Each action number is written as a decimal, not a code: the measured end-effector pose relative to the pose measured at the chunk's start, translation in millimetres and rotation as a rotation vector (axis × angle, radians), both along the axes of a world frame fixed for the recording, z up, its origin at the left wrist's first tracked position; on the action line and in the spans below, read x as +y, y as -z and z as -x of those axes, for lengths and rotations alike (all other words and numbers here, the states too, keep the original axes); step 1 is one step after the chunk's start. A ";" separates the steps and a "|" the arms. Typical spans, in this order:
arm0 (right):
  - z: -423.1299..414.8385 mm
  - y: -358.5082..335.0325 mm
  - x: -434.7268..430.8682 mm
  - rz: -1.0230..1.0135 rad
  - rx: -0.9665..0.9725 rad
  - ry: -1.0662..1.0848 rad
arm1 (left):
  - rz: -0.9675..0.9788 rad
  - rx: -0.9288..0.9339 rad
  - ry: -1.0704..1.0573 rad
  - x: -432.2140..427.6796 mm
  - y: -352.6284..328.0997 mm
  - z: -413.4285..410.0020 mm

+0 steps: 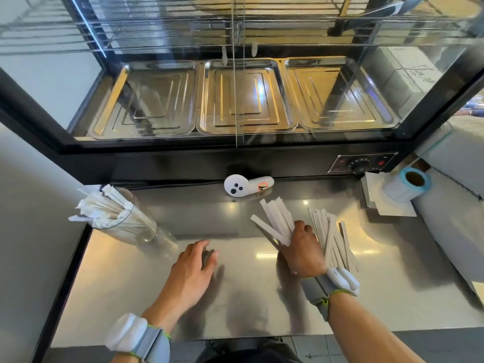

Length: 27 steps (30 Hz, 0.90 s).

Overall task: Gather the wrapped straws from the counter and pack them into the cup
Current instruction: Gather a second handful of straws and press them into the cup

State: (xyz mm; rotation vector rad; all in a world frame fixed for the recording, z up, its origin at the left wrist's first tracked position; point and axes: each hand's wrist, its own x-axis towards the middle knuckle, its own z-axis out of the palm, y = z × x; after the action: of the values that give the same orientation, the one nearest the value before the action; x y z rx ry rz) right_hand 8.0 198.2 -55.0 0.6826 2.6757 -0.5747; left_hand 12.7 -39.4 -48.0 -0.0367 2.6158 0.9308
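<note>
At four o'clock on the table [235, 297], the right hand [303, 254] clamps a fan of wrapped straws [275, 224], long axes toward eleven; more straws lie just right. The cup [136, 226] stands at nine o'clock, nearer the empty, loosely spread left hand [195, 268].

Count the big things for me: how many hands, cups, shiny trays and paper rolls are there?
Hands: 2, left and right
Cups: 1
Trays: 3
Rolls: 1
Total: 7
</note>
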 end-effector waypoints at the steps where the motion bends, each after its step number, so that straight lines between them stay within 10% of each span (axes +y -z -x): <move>1: 1.5 -0.6 2.7 0.045 -0.019 0.006 | -0.005 0.000 -0.009 -1.2 -0.6 0.1; 27: 38.0 -43.6 23.5 0.775 0.673 0.241 | -0.084 0.019 -0.102 -9.9 -8.4 -3.6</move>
State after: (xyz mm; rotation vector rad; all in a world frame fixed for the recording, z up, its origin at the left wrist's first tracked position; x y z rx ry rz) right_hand -30.0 221.7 -11.4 0.6389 2.5442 -2.0617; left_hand 16.3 -49.3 -39.6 -0.1412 2.6104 1.0803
